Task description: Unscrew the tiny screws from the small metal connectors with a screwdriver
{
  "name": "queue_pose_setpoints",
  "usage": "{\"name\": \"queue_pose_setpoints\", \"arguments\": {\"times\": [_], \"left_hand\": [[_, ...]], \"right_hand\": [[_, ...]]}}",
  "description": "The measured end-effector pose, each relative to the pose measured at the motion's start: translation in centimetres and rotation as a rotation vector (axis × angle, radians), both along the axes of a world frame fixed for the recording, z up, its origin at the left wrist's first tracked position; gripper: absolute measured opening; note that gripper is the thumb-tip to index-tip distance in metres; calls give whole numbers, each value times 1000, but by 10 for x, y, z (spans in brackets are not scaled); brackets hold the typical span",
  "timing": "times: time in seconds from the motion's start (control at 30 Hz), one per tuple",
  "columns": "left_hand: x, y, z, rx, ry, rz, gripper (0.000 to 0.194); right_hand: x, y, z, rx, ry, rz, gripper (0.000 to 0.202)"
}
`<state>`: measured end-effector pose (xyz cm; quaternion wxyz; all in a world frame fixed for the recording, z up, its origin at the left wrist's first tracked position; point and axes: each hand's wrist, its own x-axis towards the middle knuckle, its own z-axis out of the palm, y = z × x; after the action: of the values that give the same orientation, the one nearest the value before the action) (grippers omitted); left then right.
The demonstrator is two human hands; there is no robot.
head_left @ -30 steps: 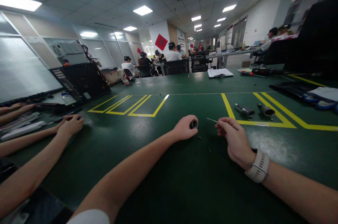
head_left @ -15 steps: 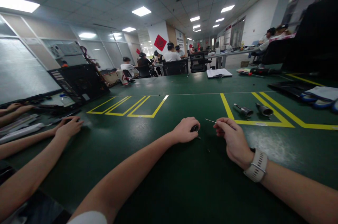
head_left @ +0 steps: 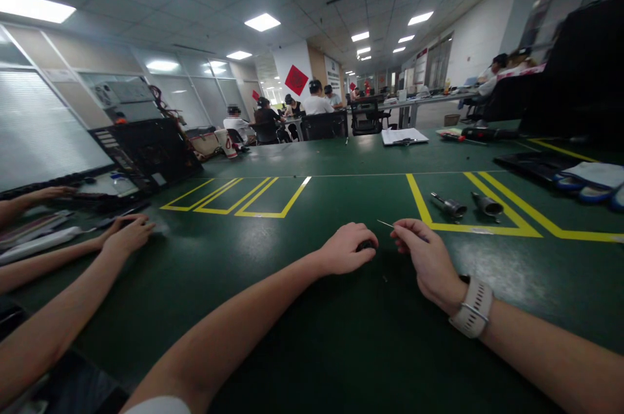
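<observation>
Head cam: left hand [head_left: 347, 249] fingers curl shut over a small black ring [head_left: 365, 245] on the tabletop [head_left: 312, 329], right hand [head_left: 423, 258] pinches a thin pin [head_left: 385, 223].

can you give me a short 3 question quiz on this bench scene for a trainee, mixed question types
1. True or false: the left hand lies flat and open on the green table.
2. Multiple choice: what does the right hand pinch? A a thin metal pin; B a pen; C a cup.
3. Fill the gap: the two grey cylindrical parts lie inside a box marked with ___ lines.

Key
1. False: it is curled over a small dark round part, which is mostly hidden.
2. A.
3. Yellow.
</observation>
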<state>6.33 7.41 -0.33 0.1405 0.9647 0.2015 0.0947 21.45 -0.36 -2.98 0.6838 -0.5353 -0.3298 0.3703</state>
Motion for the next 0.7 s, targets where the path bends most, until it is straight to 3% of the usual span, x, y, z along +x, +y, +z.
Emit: {"name": "queue_pose_setpoints", "arguments": {"times": [0.23,0.4,0.7], "left_hand": [[8,-34,3,107,57,-43,42],[13,-66,1,214,107,-79,20],[1,-120,-6,272,122,-213,24]], "right_hand": [[-2,-1,1,15,-17,-9,12],[-3,0,1,20,-22,-3,10],[-7,-4,6,13,-98,79,10]]}}
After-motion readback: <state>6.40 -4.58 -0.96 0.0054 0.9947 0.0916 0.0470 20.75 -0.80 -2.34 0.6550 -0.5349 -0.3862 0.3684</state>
